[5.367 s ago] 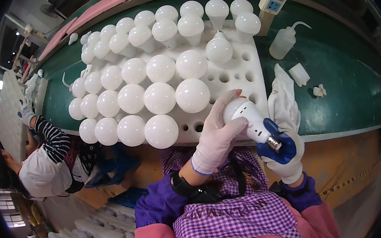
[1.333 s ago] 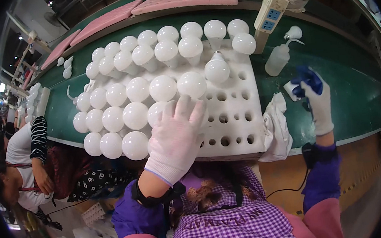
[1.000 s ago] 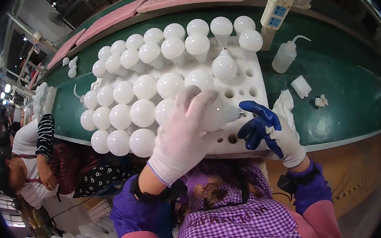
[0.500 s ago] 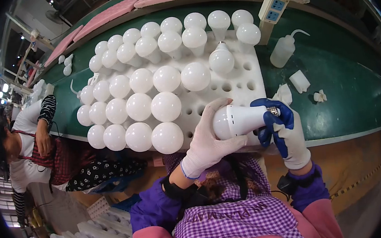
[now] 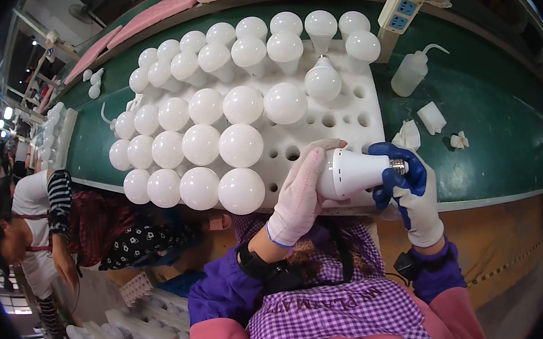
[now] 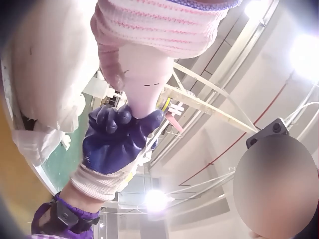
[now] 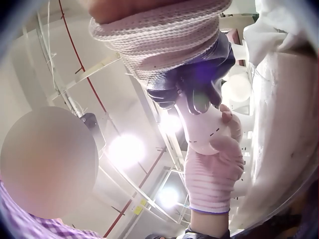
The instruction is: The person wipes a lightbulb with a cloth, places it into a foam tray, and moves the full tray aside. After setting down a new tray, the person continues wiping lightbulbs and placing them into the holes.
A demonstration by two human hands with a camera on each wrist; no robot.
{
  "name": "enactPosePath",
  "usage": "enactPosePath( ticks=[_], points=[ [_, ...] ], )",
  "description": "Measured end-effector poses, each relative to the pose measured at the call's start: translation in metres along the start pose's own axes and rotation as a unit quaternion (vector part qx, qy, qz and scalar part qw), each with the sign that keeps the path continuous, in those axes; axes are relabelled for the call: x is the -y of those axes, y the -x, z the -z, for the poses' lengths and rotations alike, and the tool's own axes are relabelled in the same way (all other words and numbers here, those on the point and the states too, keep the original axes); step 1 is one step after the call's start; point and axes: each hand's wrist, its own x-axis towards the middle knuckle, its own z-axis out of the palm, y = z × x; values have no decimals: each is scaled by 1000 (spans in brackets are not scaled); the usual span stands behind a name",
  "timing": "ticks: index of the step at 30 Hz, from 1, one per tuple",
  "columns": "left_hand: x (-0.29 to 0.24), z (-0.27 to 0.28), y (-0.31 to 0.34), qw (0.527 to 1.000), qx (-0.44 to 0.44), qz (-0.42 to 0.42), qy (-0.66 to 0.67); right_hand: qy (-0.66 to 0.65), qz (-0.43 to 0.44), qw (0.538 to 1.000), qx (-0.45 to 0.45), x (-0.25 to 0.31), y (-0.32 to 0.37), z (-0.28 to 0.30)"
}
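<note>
A white light bulb [image 5: 355, 173] lies sideways between my hands, over the front right part of the white foam tray [image 5: 356, 63]. My left hand [image 5: 300, 196], in a white knit glove, grips its round dome end. With blue-coated glove fingers, my right hand [image 5: 412, 188] holds the narrow end near the metal screw base [image 5: 399, 166]. The left wrist view shows the bulb's tapering body [image 6: 144, 82] running from the left palm to the blue fingers. In the right wrist view, the left fingers wrap the dome side [image 7: 212, 142]. Rows of bulbs [image 5: 241, 145] stand dome-up in the tray.
A squeeze bottle [image 5: 409, 74], a white block [image 5: 432, 118], a crumpled scrap [image 5: 459, 141] and a white cloth [image 5: 407, 137] lie on the green table [image 5: 498, 147]. A socket strip [image 5: 403, 6] stands at the back right. Another person [image 5: 41, 218] sits at the left.
Since about a second ago, a bulb from the tray has come into both hands and turned sideways. Earlier, my right hand reached over the table at the right, then moved back to the bulb.
</note>
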Motion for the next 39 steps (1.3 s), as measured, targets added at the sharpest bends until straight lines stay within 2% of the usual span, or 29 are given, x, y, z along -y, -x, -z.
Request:
enactPosePath(
  ticks=[2,5,12,14,15,17,20,21,25,27,28,31,32,33,34,36,37,39],
  points=[
    [0,-3,0,997,2,25,68,-17,-31,999,-9,1,-1,4],
    [1,0,0,999,30,18,10,-10,-33,999,-12,0,0,5],
    [5,6,0,997,60,-5,48,-15,-33,999,-25,-3,-2,5],
    [7,5,1,995,66,-68,-17,-49,-52,997,-24,-3,-3,10],
    [8,5,1,995,67,-67,-16,-48,-52,997,-26,-3,-2,11],
    [8,6,0,995,83,-61,-13,2,3,1000,-5,-1,-2,12],
    [4,1,-1,997,50,-25,49,-6,12,1000,3,-2,-1,11],
    [4,2,-2,998,46,0,30,-1,13,1000,1,-2,-1,10],
    [6,3,1,996,88,-14,25,-10,24,1000,4,-2,0,17],
    [7,0,3,990,87,-77,-84,-35,-20,999,12,-1,0,19],
    [8,0,2,990,91,-75,-83,-34,-19,999,7,0,1,18],
    [12,13,-3,994,79,-60,-49,-2,15,999,34,-1,1,18],
    [15,28,-8,987,140,39,66,-2,15,999,33,-2,1,19],
    [16,38,-10,954,198,135,180,42,47,997,51,-2,0,19],
    [14,39,-9,954,199,135,180,86,79,991,69,-3,0,19],
    [9,34,-7,966,156,179,102,89,83,990,65,-4,0,21],
    [7,27,-5,965,158,182,101,84,77,992,62,-4,0,23],
    [7,13,-1,985,131,85,77,79,70,993,58,-4,0,24]
  ],
)
